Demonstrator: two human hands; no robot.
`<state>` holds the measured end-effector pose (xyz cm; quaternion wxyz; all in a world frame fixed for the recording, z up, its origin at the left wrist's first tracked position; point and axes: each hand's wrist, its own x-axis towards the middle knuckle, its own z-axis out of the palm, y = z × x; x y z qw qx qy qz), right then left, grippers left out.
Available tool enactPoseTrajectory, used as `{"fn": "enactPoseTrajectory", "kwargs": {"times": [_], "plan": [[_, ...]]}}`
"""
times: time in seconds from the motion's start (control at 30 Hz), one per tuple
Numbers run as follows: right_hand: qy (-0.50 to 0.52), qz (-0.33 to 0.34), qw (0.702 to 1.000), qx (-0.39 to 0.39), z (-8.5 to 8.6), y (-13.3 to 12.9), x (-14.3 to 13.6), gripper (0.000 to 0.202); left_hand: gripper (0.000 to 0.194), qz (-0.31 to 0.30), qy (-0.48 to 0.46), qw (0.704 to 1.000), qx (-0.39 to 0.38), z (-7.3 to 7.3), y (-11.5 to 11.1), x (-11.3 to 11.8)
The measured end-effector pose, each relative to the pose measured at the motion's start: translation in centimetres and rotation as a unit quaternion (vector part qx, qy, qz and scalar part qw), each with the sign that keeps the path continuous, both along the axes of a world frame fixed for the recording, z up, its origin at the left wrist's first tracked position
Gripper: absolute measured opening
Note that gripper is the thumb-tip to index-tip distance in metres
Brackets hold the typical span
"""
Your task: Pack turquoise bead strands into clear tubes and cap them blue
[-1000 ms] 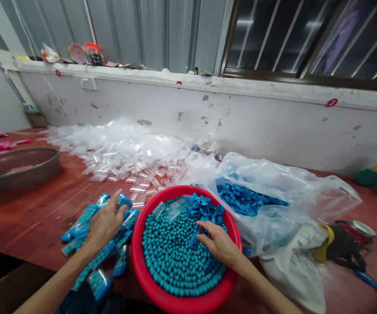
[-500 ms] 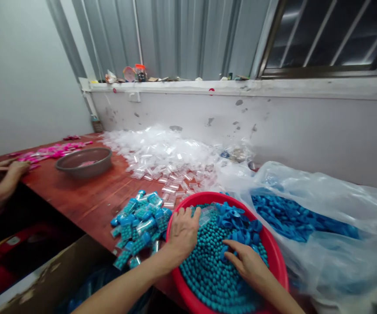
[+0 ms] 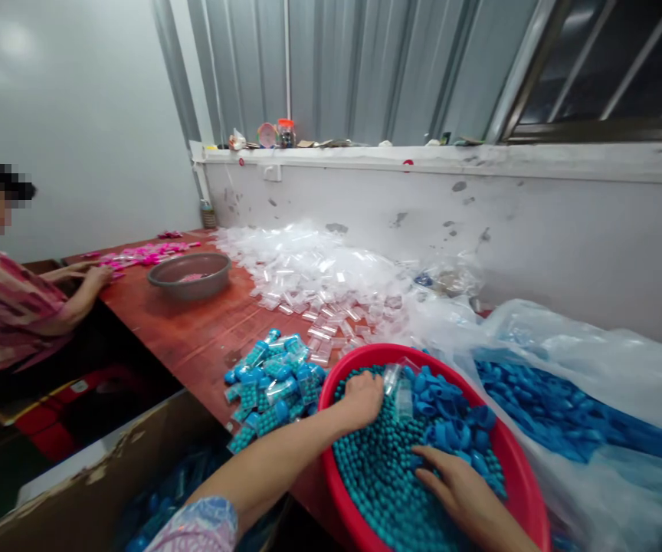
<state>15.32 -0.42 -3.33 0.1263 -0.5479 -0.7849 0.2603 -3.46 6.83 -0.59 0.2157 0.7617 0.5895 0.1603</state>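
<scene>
A red basin [image 3: 529, 491] holds many teal beads [image 3: 374, 468], with blue caps [image 3: 443, 402] heaped at its right side. Clear tubes [image 3: 403, 395] lie on the beads near the back rim. My left hand [image 3: 364, 397] is over the basin's left part, beside these tubes, its fingers curled down and their tips hidden. Over the beads, just below the caps, is my right hand [image 3: 443, 479], thumb and fingers apart, a small blue piece near the fingertips. Filled tubes with blue caps [image 3: 279, 379] are piled left of the basin.
Clear empty tubes [image 3: 319, 268] cover the table's back. A plastic bag of blue caps [image 3: 538, 399] lies right. A grey basin [image 3: 190, 287] and pink pieces [image 3: 147, 253] stand near another person [image 3: 9, 307] at left. A cardboard box [image 3: 118, 468] sits below the table edge.
The view has swung left, showing more of the other person. My left hand has gone from spread fingers at the rim to curled fingers over the beads. The tubes beside it have shifted.
</scene>
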Motion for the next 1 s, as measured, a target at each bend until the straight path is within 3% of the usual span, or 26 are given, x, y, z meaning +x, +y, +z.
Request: {"fn": "enactPoseTrajectory", "kwargs": {"times": [0.13, 0.33, 0.53, 0.63, 0.77, 0.83, 0.87, 0.93, 1.0], "plan": [[0.011, -0.007, 1.000, 0.006, 1.4, -0.5, -0.3, 0.035, 0.026, -0.030, -0.131, 0.985, -0.105, 1.1, 1.6, -1.3], [0.047, -0.001, 0.999, 0.014, 2.7, -0.6, -0.9, 0.031, 0.031, -0.106, -0.320, 0.908, -0.248, 2.5, 0.2, -3.2], [0.189, -0.041, 0.981, 0.007, 4.3, -0.5, -1.6, 0.032, 0.045, -0.051, -0.522, 0.776, -0.351, 2.2, -1.8, -1.8], [0.228, -0.051, 0.972, 0.010, 4.9, -0.6, -1.9, 0.029, 0.041, -0.054, -0.545, 0.749, -0.373, 2.0, -2.6, -0.7], [0.275, -0.061, 0.959, -0.018, 4.7, -0.7, -2.6, 0.029, 0.042, 0.000, -0.605, 0.716, -0.348, 2.3, -3.7, 0.9], [0.316, -0.054, 0.945, -0.074, 4.5, -0.5, -3.0, 0.026, 0.040, 0.007, -0.620, 0.717, -0.318, 2.7, -4.0, 1.8], [0.335, -0.058, 0.935, -0.099, 4.4, -0.2, -3.0, 0.024, 0.038, 0.004, -0.614, 0.732, -0.294, 3.0, -4.0, 2.2], [0.359, -0.083, 0.923, -0.113, 4.7, 0.3, -2.7, 0.020, 0.030, -0.011, -0.565, 0.795, -0.223, 3.8, -3.8, 2.7], [0.340, -0.086, 0.932, -0.085, 5.5, 0.8, -1.8, 0.014, 0.022, -0.049, -0.461, 0.876, -0.132, 4.9, -3.4, 2.6]]}}
